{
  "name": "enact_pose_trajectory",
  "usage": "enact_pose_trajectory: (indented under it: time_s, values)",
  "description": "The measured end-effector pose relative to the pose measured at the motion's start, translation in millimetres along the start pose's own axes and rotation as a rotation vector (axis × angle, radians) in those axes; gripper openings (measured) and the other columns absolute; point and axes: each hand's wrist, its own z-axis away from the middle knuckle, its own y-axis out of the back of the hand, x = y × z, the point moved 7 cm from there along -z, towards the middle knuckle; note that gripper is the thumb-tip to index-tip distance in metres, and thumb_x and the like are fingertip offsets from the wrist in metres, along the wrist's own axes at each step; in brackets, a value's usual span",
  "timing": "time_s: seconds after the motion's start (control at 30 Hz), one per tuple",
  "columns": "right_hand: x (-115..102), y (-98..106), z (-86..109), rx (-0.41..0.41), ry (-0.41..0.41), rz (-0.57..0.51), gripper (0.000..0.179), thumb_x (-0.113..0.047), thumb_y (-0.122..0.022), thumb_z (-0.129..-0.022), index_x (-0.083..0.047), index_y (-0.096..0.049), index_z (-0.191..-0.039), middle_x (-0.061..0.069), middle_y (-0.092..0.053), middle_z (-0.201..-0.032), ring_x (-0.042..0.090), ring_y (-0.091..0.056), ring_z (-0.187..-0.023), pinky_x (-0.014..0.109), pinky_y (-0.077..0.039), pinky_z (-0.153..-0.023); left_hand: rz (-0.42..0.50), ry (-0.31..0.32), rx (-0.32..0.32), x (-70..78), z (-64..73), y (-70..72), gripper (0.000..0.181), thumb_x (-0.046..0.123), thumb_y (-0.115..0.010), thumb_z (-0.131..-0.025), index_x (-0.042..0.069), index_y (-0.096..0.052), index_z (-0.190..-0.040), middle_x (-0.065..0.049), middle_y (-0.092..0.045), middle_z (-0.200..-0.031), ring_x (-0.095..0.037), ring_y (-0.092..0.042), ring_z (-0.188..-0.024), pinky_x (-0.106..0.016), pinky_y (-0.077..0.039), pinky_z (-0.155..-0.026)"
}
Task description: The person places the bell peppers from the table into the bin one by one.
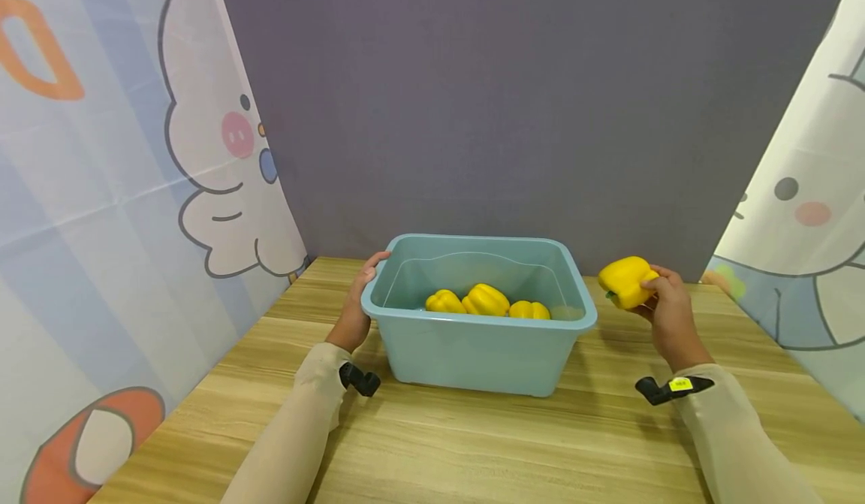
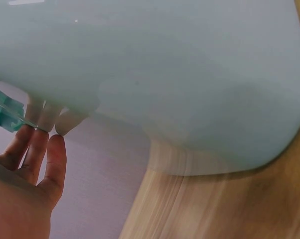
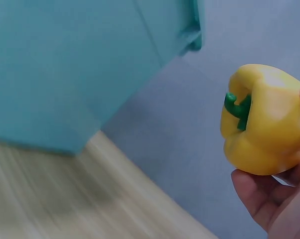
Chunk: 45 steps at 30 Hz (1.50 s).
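A light blue plastic bin [image 1: 466,354] stands on the table with several yellow bell peppers [image 1: 485,300] inside. My left hand [image 1: 356,301] is at the bin's left side, by the rim. Its fairly straight fingers [image 2: 55,159] rest their tips against the glossy outer wall [image 2: 140,64] in the left wrist view. To the right of the bin, my right hand [image 1: 669,312] grips another yellow bell pepper [image 1: 625,282] above the table. In the right wrist view, the green stem [image 3: 238,108] of that held pepper [image 3: 274,124] points toward the bin, and part of the hand is cut off.
The wood-grain table [image 1: 419,444] extends in front of the bin and to both sides. A dark grey panel [image 1: 473,98] rises behind it. Cartoon-printed cloths [image 1: 122,211] hang at the left and right. Each wrist carries a black camera band [image 1: 360,378].
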Motion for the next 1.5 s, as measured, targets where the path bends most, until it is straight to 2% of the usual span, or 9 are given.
enact_pose_trajectory:
  time_s: [0.1,0.2,0.43,0.93,1.1,1.3,1.5]
  values:
    - [-7,-9,0.5,-0.018,0.015,-0.083,0.019,-0.011,-0.039,-0.104,-0.014,-0.038,-0.122,0.001,-0.048,-0.114,0.010,-0.063,-0.086,0.022,-0.054,-0.071,0.000,0.000,-0.002,0.3,0.6,0.1,0.058,0.042,-0.023,-0.107,0.011,-0.028,-0.155,-0.027,-0.036,-0.146,-0.043,-0.044,-0.120,-0.049,-0.042,-0.095]
    - [-15,-19,1.5,-0.036,0.045,-0.120,0.020,-0.008,-0.039,-0.103,-0.012,-0.038,-0.122,0.001,-0.051,-0.113,0.011,-0.063,-0.086,0.023,-0.054,-0.071,-0.003,0.005,0.000,-1.0,-0.1,1.0,0.057,0.043,-0.024,-0.107,0.012,-0.030,-0.155,-0.024,-0.037,-0.146,-0.045,-0.043,-0.121,-0.049,-0.043,-0.095]
    - [-25,-35,5.7,-0.065,0.083,-0.093,0.021,-0.005,-0.041,-0.102,-0.010,-0.041,-0.122,0.002,-0.050,-0.112,0.011,-0.063,-0.085,0.023,-0.053,-0.070,0.005,0.018,0.017,-2.3,-0.5,1.1,0.056,0.042,-0.026,-0.106,0.014,-0.033,-0.153,-0.022,-0.040,-0.144,-0.051,-0.039,-0.121,-0.051,-0.042,-0.094]
    - [-40,-50,9.4,-0.037,0.123,-0.115,0.024,-0.008,-0.048,-0.103,-0.011,-0.040,-0.125,0.007,-0.045,-0.119,0.013,-0.063,-0.086,0.023,-0.055,-0.071,0.007,0.020,0.010,-4.8,-1.2,1.2,0.058,0.046,-0.027,-0.105,0.015,-0.032,-0.154,-0.020,-0.039,-0.145,-0.050,-0.039,-0.122,-0.052,-0.041,-0.095]
    - [-47,-58,11.2,-0.080,0.139,-0.140,0.029,-0.005,-0.051,-0.102,-0.010,-0.039,-0.128,0.009,-0.044,-0.122,0.014,-0.064,-0.088,0.025,-0.056,-0.073,0.010,0.020,0.014,-5.9,-1.8,1.4,0.058,0.045,-0.028,-0.105,0.014,-0.033,-0.153,-0.021,-0.039,-0.145,-0.051,-0.038,-0.123,-0.053,-0.040,-0.096]
    - [-55,-68,14.1,-0.151,0.142,-0.187,0.039,0.003,-0.057,-0.098,-0.008,-0.037,-0.131,0.009,-0.056,-0.120,0.018,-0.069,-0.088,0.029,-0.057,-0.075,0.001,0.019,0.003,-7.9,-2.7,1.8,0.058,0.044,-0.026,-0.105,0.013,-0.032,-0.154,-0.024,-0.038,-0.146,-0.052,-0.038,-0.122,-0.052,-0.041,-0.095]
    - [-60,-78,17.1,-0.206,0.172,-0.181,0.040,0.004,-0.056,-0.098,-0.006,-0.037,-0.132,0.009,-0.062,-0.116,0.019,-0.070,-0.088,0.030,-0.058,-0.075,-0.003,0.014,0.002,-5.7,-2.1,1.6,0.059,0.045,-0.026,-0.105,0.012,-0.031,-0.154,-0.024,-0.037,-0.146,-0.053,-0.037,-0.123,-0.051,-0.042,-0.096]
